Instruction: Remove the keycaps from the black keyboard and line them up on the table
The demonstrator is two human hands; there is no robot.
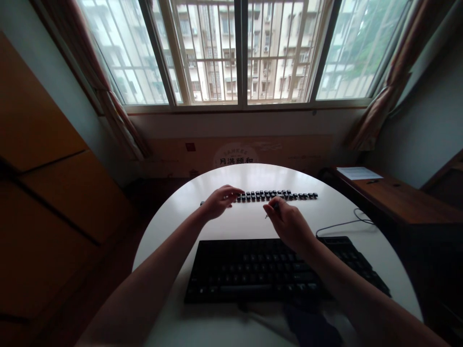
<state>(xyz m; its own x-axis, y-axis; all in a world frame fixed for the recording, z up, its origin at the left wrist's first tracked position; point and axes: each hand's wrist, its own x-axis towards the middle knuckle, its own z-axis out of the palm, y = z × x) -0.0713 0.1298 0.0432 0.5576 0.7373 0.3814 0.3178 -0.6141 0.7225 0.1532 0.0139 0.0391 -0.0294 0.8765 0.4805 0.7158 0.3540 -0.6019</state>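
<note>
Two long rows of small black keycaps lie across the far part of the white round table. At the left end of these rows is my left hand, its fingertips pinched around a keycap. My right hand hovers between the rows and the keyboard, its fingers closed around a small tool with a thin metal tip. The tool's dark body is mostly hidden by the fingers. A black keyboard lies nearer to me, with my right forearm across its right part.
From the keyboard a cable runs to the right across the white table. A dark purple cloth-like item sits at the near edge. To the right stands a wooden desk with papers; orange cabinets are at left.
</note>
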